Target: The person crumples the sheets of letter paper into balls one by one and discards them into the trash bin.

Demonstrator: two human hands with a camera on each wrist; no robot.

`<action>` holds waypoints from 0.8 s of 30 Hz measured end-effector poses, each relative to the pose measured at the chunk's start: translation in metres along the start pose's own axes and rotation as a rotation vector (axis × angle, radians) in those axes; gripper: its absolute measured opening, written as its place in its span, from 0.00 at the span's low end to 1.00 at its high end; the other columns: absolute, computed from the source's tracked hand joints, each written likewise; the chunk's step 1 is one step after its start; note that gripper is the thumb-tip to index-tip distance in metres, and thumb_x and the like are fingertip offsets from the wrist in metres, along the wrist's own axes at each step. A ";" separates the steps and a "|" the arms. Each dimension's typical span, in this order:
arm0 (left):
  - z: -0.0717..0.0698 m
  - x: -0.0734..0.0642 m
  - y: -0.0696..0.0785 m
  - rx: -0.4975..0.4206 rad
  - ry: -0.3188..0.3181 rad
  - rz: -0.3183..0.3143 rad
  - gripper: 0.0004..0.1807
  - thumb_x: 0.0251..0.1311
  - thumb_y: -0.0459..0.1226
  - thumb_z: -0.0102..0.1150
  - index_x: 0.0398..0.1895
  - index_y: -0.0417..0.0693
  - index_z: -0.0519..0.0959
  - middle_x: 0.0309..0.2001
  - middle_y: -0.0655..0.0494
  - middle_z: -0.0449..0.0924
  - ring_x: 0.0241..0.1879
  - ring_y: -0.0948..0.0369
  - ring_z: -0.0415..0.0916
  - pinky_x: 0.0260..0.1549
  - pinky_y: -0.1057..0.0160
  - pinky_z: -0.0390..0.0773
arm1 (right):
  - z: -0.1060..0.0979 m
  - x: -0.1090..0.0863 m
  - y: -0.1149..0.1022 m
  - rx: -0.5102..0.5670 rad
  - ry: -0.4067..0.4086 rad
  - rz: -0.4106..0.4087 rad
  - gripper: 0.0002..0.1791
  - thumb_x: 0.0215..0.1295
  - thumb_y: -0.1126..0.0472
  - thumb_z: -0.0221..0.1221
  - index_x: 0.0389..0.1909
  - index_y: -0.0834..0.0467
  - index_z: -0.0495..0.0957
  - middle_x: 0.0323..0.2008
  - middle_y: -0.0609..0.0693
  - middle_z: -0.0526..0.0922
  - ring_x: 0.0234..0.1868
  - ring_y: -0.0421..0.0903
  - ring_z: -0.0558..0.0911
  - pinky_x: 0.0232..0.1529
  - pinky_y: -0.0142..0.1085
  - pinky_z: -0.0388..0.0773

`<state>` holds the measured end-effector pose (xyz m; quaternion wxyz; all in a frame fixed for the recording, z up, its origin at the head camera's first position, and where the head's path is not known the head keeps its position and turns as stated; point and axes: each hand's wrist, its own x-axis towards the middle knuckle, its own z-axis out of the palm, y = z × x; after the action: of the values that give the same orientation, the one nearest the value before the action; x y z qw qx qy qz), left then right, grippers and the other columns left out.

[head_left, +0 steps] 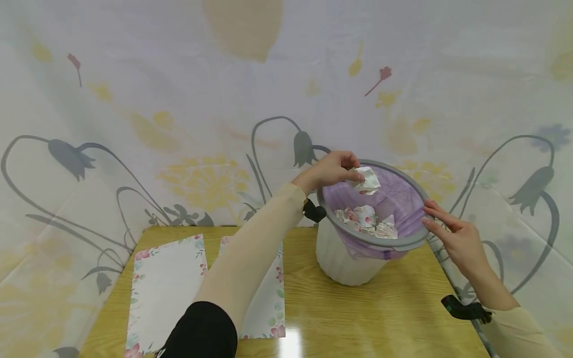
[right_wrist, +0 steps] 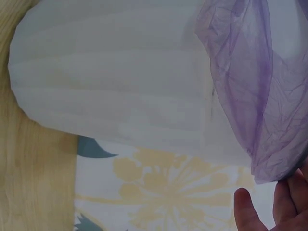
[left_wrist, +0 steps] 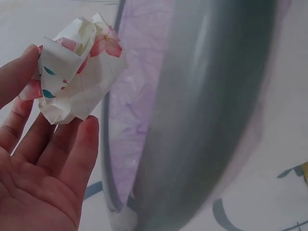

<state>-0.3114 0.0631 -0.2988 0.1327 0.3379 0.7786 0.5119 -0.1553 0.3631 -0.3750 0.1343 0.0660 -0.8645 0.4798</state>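
A white trash can with a grey rim and a purple liner bag stands tilted on the table. Over its opening, my left hand pinches a crumpled ball of floral paper between thumb and fingers. Inside the can lie several crumpled paper pieces with pink flower prints. At the rim's right side my right hand grips the edge, thumb and fingers on either side; the right wrist view shows its fingers beside the bag's overhanging edge.
Two white sheets with floral borders lie on the wooden table: the left sheet and the right sheet, partly hidden by my left arm. Behind the table hangs a flower-patterned cloth. The table's right edge runs below my right forearm.
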 end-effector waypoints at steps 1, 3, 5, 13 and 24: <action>0.001 0.001 0.001 0.002 0.003 -0.001 0.11 0.61 0.38 0.69 0.40 0.44 0.77 0.35 0.56 0.79 0.36 0.61 0.72 0.36 0.67 0.76 | 0.000 0.000 0.000 0.001 0.002 -0.001 0.25 0.73 0.60 0.58 0.65 0.69 0.71 0.71 0.40 0.66 0.73 0.33 0.59 0.55 0.14 0.65; 0.004 0.004 0.003 -0.004 -0.001 -0.007 0.11 0.62 0.37 0.69 0.40 0.44 0.77 0.35 0.56 0.78 0.36 0.60 0.73 0.36 0.67 0.76 | 0.000 0.000 0.001 -0.001 0.004 -0.003 0.25 0.73 0.60 0.58 0.65 0.69 0.71 0.71 0.40 0.66 0.73 0.34 0.59 0.55 0.14 0.65; 0.007 0.006 0.005 -0.012 -0.009 -0.011 0.11 0.62 0.37 0.68 0.41 0.42 0.77 0.35 0.55 0.79 0.36 0.59 0.73 0.35 0.67 0.76 | 0.000 0.000 0.002 -0.002 0.005 -0.001 0.25 0.74 0.60 0.58 0.65 0.69 0.71 0.71 0.40 0.66 0.73 0.34 0.59 0.54 0.14 0.65; 0.015 0.016 0.013 -0.014 -0.046 0.000 0.11 0.62 0.34 0.68 0.43 0.41 0.77 0.37 0.55 0.79 0.37 0.61 0.72 0.37 0.68 0.75 | -0.001 -0.001 0.003 0.013 0.013 0.002 0.24 0.73 0.61 0.58 0.65 0.69 0.71 0.70 0.38 0.67 0.73 0.33 0.59 0.54 0.14 0.65; 0.018 0.020 0.010 -0.091 -0.072 0.023 0.16 0.60 0.33 0.69 0.51 0.39 0.80 0.51 0.50 0.83 0.50 0.60 0.78 0.47 0.71 0.76 | 0.002 0.000 0.003 0.017 0.014 -0.008 0.24 0.73 0.61 0.58 0.65 0.70 0.71 0.70 0.40 0.67 0.73 0.34 0.58 0.56 0.15 0.65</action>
<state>-0.3122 0.0915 -0.2955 0.1701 0.3587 0.7454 0.5356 -0.1562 0.3633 -0.3784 0.1418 0.0674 -0.8592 0.4869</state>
